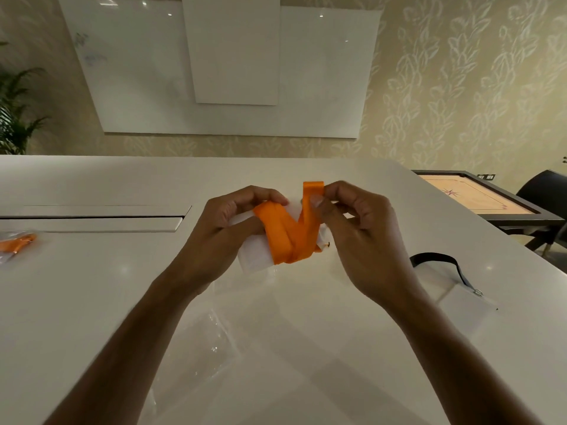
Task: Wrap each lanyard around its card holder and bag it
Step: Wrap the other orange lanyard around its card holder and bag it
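Both hands work above the glossy white tabletop, just off its surface. The left hand grips the clear plastic card holder with the flat orange fabric lanyard already crossing it in a few turns, thumb pressing the strap down. The right hand pinches the free loop of the lanyard between thumb and fingertips, holding it upright above the holder.

To do this step well, I judge the strap should be kept flat and under light tension, each turn laid beside the last, the left thumb pinning every pass so nothing springs loose; the last end wants tucking under a turn before reaching for a bag.

Counted: one orange lanyard and holder in hand; one dark lanyard with its clear holder lying on the tabletop to the right, unwrapped; one bagged orange bundle at the far left edge; one empty clear plastic bag near the front, between the forearms
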